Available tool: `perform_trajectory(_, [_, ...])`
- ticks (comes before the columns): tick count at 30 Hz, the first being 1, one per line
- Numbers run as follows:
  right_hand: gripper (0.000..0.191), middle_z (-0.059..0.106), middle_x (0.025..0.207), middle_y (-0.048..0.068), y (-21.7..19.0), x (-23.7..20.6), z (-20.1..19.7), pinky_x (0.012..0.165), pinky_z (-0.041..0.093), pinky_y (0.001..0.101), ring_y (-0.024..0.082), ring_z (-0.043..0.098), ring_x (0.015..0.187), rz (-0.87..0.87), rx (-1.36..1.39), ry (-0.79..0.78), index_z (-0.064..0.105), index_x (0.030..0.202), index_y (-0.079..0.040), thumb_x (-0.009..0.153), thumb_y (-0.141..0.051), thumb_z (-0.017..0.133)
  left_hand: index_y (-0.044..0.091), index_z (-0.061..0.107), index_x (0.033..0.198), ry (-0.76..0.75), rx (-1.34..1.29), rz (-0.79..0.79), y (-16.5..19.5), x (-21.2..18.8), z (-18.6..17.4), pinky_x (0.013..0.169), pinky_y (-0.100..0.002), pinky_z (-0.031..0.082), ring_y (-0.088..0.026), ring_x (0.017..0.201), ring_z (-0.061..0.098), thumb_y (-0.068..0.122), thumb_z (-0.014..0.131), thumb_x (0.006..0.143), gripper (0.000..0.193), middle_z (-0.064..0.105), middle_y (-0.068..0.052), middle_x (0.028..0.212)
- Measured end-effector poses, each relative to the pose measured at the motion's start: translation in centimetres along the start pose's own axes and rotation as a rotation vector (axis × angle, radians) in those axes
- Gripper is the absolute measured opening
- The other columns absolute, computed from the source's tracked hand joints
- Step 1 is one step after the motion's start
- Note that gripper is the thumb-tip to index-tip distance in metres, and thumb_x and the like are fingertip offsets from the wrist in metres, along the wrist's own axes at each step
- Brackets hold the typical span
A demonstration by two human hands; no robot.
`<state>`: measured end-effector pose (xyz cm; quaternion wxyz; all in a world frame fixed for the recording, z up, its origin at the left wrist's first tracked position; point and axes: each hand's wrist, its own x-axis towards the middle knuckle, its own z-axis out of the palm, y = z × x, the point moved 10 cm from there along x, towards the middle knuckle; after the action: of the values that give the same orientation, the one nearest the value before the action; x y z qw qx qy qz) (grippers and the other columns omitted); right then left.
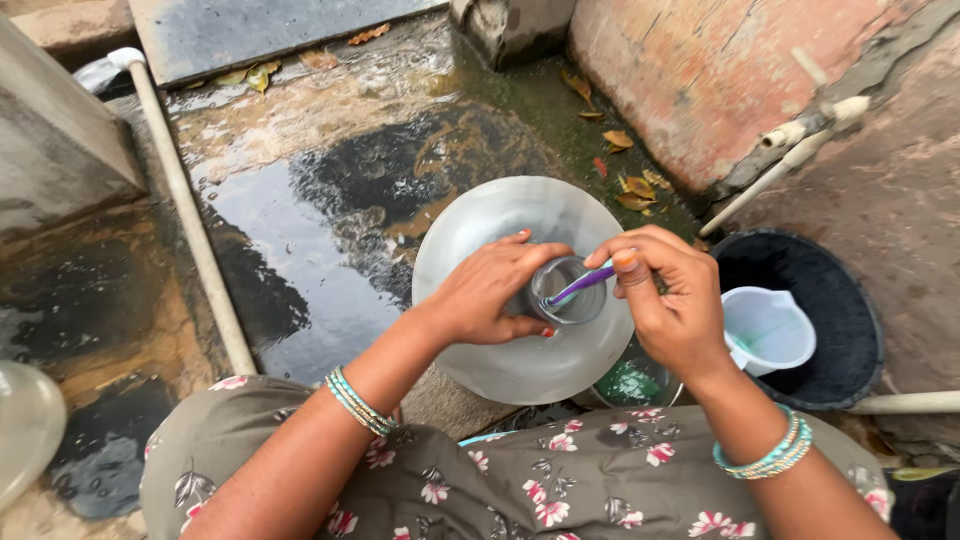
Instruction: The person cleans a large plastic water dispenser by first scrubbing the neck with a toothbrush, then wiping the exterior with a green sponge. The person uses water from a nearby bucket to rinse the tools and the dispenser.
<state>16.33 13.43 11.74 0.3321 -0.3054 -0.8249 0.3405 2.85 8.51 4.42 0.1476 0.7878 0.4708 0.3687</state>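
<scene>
In the head view, a clear glass (568,291) is gripped by the closed fingers of the left hand (490,295) above a round steel plate (480,225), while a purple brush (583,286) is pinched by the right hand (672,300) and poked into the glass, a black tub (850,310) beside.

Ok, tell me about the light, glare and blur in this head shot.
Head view: soft, even daylight, no hard shadows; the wet ground mirrors pale sky in a bright sheen; the glass in the left hand and the purple brush in the right hand are sharp; the pale object at the lower left corner is blurred; wide-angle bending shows at the white pipe.
</scene>
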Motion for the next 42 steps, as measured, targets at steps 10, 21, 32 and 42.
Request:
perform_trajectory(10, [0.008, 0.066, 0.091, 0.008, -8.3, -0.4, 2.7, 0.076, 0.048, 0.0413, 0.031, 0.06, 0.086, -0.509, -0.296, -0.417, 0.063, 0.09, -0.004, 0.087, -0.012, 0.063, 0.006, 0.034, 0.153, -0.246, -0.104, 0.16, 1.7, -1.0, 2.1, 0.127, -0.056, 0.021, -0.035, 0.136, 0.054, 0.02, 0.094, 0.061, 0.11, 0.06, -0.017, 0.142])
perform_trajectory(21, [0.027, 0.064, 0.087, 0.007, -4.4, 2.6, -0.1, 0.073, 0.048, 0.0319, 0.017, 0.062, 0.081, -0.165, -0.159, -0.089, 0.072, 0.097, -0.004, 0.112, -0.021, 0.057, 0.01, 0.012, 0.159, -0.244, 0.119, -0.03, 0.7, 0.4, -0.4, 0.125, -0.055, 0.013, -0.035, 0.153, 0.027, 0.036, 0.1, 0.048, 0.144, 0.033, -0.012, 0.163])
perform_trajectory(32, [0.032, 0.064, 0.087, 0.005, -3.6, 2.8, -0.4, 0.072, 0.045, 0.0246, 0.01, 0.056, 0.079, -0.194, -0.039, 0.051, 0.073, 0.101, -0.002, 0.118, -0.021, 0.055, 0.01, 0.011, 0.159, -0.194, 0.11, -0.05, -0.1, 0.6, -1.1, 0.126, -0.053, 0.013, -0.035, 0.151, 0.031, 0.041, 0.1, 0.045, 0.149, 0.037, -0.017, 0.16])
perform_trajectory(42, [0.028, 0.07, 0.095, 0.009, -6.2, -3.0, -5.2, 0.084, 0.05, 0.0292, 0.018, 0.062, 0.09, -0.411, -0.267, 0.115, 0.069, 0.101, -0.001, 0.118, -0.015, 0.052, 0.01, 0.01, 0.158, -0.188, 0.104, -0.05, -0.7, 0.7, -0.9, 0.126, -0.053, 0.013, -0.035, 0.15, 0.032, 0.039, 0.1, 0.043, 0.149, 0.037, -0.015, 0.16])
